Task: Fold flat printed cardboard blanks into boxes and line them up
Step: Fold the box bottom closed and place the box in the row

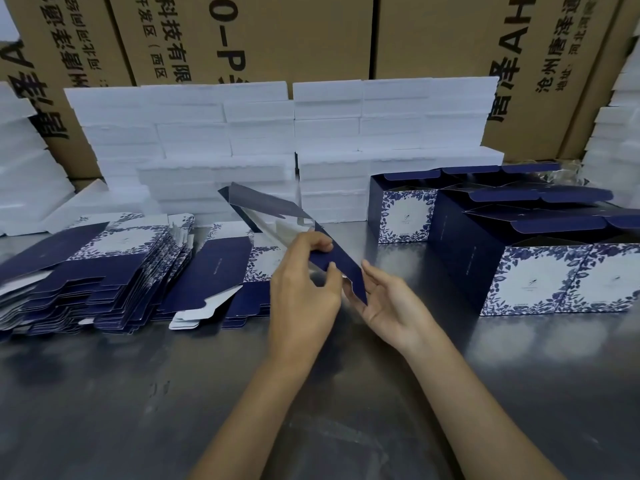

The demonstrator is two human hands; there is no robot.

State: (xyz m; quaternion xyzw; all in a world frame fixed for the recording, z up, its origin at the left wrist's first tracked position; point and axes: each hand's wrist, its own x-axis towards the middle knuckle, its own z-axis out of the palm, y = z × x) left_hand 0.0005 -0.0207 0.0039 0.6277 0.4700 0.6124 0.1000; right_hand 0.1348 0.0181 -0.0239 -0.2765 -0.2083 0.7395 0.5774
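I see one blank [304, 233] held in the air above the table [173, 393], just in front of the foam stack [277, 143]. It is partly opened, showing a silver inner face and navy outer panels. Its long axis runs on a diagonal: the far end points up and away toward the foam stack, the near end points down toward my right hand [391, 306].

My left hand [304, 285] grips the blank near its middle; fingers curl over the upper navy panel and the thumb presses the edge below, a firm pinch. My right hand lies under the near end, palm up, fingers nearly straight and spread, the lower navy corner resting against them. I cannot tell whether its thumb closes on the card.

Left of the foam stack's foot, flat blanks lie in two fanned piles: a large one [86, 271] at the far left and a smaller one [221, 271] just left of my left hand. Right of the foam stack, folded boxes [540, 268] stand in rows, touching one another, flaps up and open, floral panels facing me. One box [405, 216] stands nearest the foam, just beside its right lower edge.

Behind the foam stack stand brown cartons [242, 36] with printed characters. More foam [20, 168] sits at the far left.
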